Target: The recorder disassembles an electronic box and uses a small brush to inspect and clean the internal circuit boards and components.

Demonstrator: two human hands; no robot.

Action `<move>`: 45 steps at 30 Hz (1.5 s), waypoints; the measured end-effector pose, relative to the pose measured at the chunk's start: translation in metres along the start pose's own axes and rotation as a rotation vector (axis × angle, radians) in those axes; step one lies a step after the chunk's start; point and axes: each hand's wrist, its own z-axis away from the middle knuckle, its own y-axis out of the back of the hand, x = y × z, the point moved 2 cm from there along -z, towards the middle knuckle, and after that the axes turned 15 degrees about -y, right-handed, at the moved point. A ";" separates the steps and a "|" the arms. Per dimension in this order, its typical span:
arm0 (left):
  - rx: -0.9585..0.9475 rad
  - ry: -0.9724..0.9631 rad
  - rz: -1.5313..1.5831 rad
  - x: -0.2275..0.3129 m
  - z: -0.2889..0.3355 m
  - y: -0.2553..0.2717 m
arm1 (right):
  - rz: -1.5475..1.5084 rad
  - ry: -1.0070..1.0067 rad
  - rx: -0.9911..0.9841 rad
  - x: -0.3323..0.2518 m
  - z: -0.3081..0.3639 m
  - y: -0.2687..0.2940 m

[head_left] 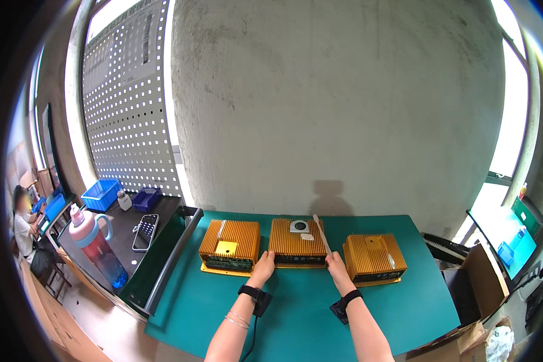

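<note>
Three gold finned metal cases sit in a row on the green tabletop (289,314). My left hand (264,266) is closed at the front left corner of the middle case (286,242), its fingers against the side. A small white piece with a round dark disc (299,226) and a pale label (307,237) are on top of that case. My right hand (338,266) is closed at the front right corner, around the lower end of a thin pale stick (321,232) that slants across the case's right edge. The left case (238,232) and right case (374,253) stand untouched.
On the dark side table at left are a red-and-blue water bottle (99,244), a phone (145,232), a blue bin (101,194), a purple bin (146,199) and a small bottle (124,200). Cardboard boxes (479,280) stand at right. A person (25,226) sits far left.
</note>
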 end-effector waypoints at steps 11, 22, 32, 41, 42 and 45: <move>0.127 -0.001 -0.118 0.023 0.000 -0.006 | -0.096 -0.113 -0.162 0.017 -0.029 0.016; 0.161 0.111 -0.085 0.032 0.007 0.005 | -0.153 -0.121 -0.194 0.005 -0.016 0.017; 0.119 0.082 0.086 0.008 0.011 0.003 | 0.054 -0.116 -0.154 0.025 -0.016 0.021; 0.126 0.133 0.250 0.008 0.044 0.011 | -0.149 -0.166 -0.254 0.032 0.036 0.035; 0.125 0.170 0.364 0.014 0.053 0.014 | -0.212 -0.201 -0.275 0.032 0.042 0.038; 0.082 0.175 0.270 0.022 0.077 0.021 | -0.208 -0.236 -0.292 0.027 0.069 0.043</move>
